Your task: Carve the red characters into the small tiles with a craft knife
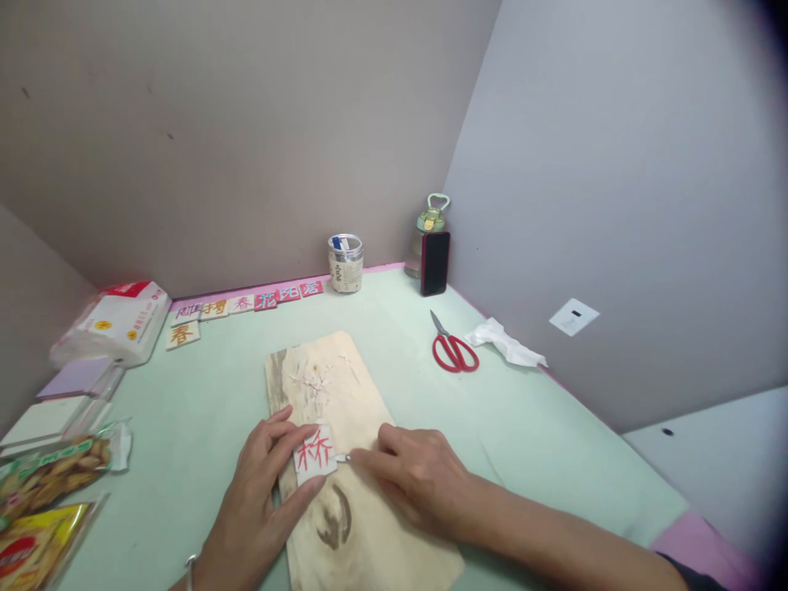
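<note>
A small white block (315,453) with a red carved character lies on a wooden board (345,394). My left hand (262,492) presses on the block's left side, thumb and fingers around it. My right hand (419,476) holds a thin metal carving tool (345,458) whose tip touches the block's right edge. White shavings (313,377) are scattered on the far part of the board.
Red scissors (454,351) and a crumpled tissue (505,343) lie to the right. A jar (345,263), a bottle (431,226) and a phone (434,263) stand at the back. Carved tiles (246,304) line the wall. A tissue pack (114,324) and snack bags (49,476) sit left.
</note>
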`<state>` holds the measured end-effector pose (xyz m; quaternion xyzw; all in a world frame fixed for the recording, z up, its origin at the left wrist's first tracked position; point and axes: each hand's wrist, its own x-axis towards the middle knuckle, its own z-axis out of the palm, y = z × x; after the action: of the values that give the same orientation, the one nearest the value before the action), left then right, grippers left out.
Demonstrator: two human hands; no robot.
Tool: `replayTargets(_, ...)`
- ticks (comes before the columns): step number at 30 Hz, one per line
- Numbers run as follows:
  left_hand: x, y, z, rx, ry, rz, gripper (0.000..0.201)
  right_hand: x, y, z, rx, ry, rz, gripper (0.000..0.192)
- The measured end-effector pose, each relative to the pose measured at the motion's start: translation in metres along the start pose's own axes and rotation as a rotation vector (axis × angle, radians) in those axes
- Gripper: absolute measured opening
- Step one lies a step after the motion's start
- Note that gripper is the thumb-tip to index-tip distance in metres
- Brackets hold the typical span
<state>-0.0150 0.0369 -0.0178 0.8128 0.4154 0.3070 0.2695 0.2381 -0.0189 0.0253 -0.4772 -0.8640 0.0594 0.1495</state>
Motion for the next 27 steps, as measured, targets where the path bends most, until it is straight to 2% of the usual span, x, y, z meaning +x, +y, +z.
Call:
replayTargets(12, -0.0008, -0.0044, 0.0013, -0.006, -0.013, 0.001, 0.037, 0.0030, 0.0060, -0.0091, 0.072, -0.025, -0.032, 0.027)
replayTargets(27, -0.0003, -0.0024, 0.0001, 0.001, -0.052, -0.005, 0.038, 0.0005, 0.0022, 0.0004, 0.037, 0.015, 0.006, 0.031)
